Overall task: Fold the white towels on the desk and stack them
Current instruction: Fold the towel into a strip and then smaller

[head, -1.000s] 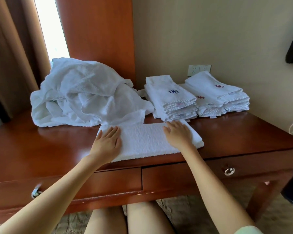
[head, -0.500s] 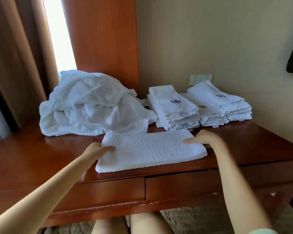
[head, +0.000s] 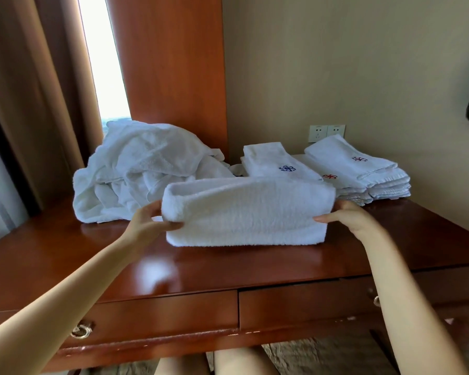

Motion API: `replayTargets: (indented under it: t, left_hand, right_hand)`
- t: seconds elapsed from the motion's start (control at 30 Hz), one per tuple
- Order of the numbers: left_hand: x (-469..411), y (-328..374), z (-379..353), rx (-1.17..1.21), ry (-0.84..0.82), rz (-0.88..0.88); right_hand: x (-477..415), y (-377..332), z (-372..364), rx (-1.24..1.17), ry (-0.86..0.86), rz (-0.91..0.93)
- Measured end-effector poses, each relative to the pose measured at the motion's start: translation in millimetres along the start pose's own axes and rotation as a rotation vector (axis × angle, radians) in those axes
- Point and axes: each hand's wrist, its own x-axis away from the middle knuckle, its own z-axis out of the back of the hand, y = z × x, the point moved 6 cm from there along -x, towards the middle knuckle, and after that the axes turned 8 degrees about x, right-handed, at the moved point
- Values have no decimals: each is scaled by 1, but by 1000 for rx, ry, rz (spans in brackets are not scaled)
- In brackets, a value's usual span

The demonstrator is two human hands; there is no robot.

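The left hand (head: 149, 223) and right hand (head: 344, 215) each pinch one end of the folded white terry towel (head: 247, 212), held on edge low over the glossy red-brown wooden table (head: 228, 269); keeping both ends level should stop the layers slipping; set it squarely on the folded embroidered white stack (head: 276, 165) behind; a crumpled white towel heap (head: 146, 169) lies left; beige wall, brown curtains (head: 25, 104).
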Motion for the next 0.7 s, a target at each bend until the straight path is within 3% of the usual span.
replayTargets:
  t: [0.1,0.17,0.23,0.3,0.43,0.5,0.6,0.7]
  left_hand:
    - [1,4,-5,-205,-37,-217]
    - [3,-2,-16,-384,-116,-359]
    - [5,-20,-23,-541,-217,-386]
    - [5,-42,-14,-572,-184,-218]
    - [3,-60,0,-331,3,270]
    - [6,-59,-9,-288,-77,466]
    - [6,-51,-29,-204,-198,490]
    - [6,-43,-36,15,-133,532]
  right_hand:
    - [4,0,4,49,111,142]
    - [6,7,-2,103,75,176]
    - [5,22,-5,198,11,159]
    - [3,38,-1,323,6,127]
    - [5,52,16,332,175,-32]
    - [7,47,15,364,176,-92]
    - [8,39,1,434,0,-229]
    - [10,33,-11,455,-91,-283]
